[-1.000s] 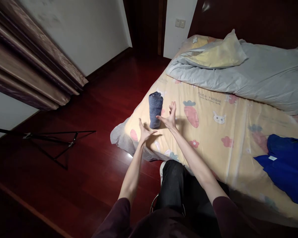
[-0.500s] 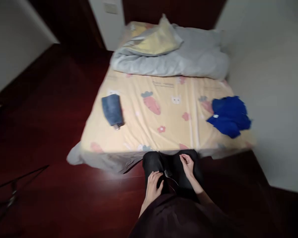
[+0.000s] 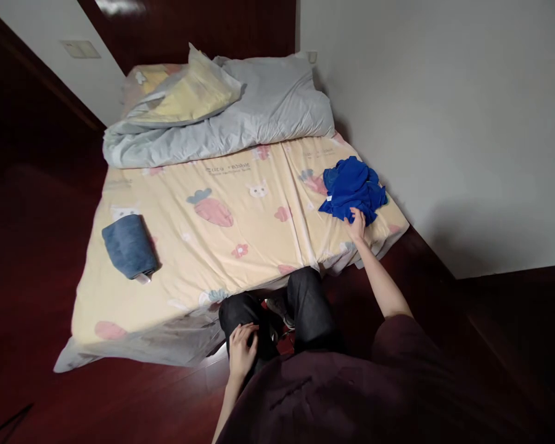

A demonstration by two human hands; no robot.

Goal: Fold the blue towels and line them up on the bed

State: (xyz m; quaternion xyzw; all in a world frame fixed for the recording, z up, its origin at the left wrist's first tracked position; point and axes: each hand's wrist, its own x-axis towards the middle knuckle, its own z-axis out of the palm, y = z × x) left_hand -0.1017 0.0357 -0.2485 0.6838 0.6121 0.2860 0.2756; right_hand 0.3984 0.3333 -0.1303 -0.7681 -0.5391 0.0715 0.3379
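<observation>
A crumpled blue garment (image 3: pixel 351 188) lies at the right side of the bed (image 3: pixel 259 246), near the wall. My right hand (image 3: pixel 357 224) is stretched out to its near edge, fingers touching the cloth; a grip is not visible. My left hand (image 3: pixel 242 348) rests on my left knee in dark trousers, fingers lying loosely curved, holding nothing. A rolled grey-blue towel (image 3: pixel 129 246) lies on its side at the left of the yellow cartoon-print sheet, far from both hands.
A grey and yellow duvet (image 3: pixel 222 111) is bunched at the head of the bed. A white wall (image 3: pixel 444 123) runs close along the bed's right side. Dark red wooden floor (image 3: pixel 28 246) surrounds the bed on the left and front.
Both hands left the rolled towel and dropped to my lap. The view swung right, and my right hand then reached out to the blue garment. The towel now lies on its side.
</observation>
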